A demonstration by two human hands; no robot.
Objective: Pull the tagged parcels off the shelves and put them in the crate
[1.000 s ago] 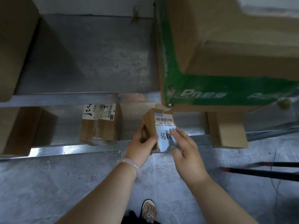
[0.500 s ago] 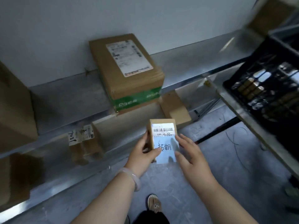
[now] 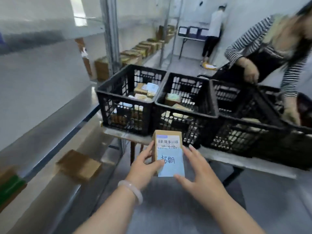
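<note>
Tagged parcel (image 3: pixel 167 134) held in front of the black crates (image 3: pixel 125 98).
Left grip (image 3: pixel 145 168) is clamped on the parcel's left edge, thumb on the blue tag (image 3: pixel 171 166). Right grip (image 3: pixel 200 176) is spread apart at its right edge. The crates stand on the counter (image 3: pixel 236 161).

Striped-sleeved person (image 3: pixel 253 42) at right; a second person (image 3: pixel 213 26) far back, perhaps facing away
</note>
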